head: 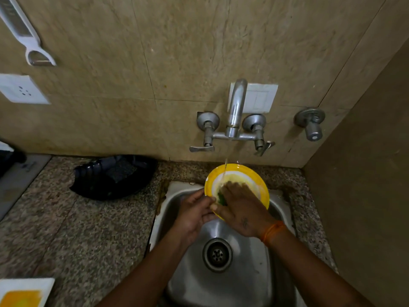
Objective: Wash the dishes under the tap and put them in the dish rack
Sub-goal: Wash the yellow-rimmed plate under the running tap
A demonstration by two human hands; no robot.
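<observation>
Speckled granite counter [88, 235], beige tiled wall, steel sink [241, 284] under both hands. Yellow-rimmed white plate [254, 176] tilted under tap [235, 107] stream; left hand [194, 214] grips its edge, right hand [240, 209] presses green scrubber [222, 198] flat on it.

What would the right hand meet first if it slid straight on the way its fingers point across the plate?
Probably the falling water stream, then the far rim of the yellow plate that the right hand presses; beyond that the tiled wall. Depth is unclear.
</observation>
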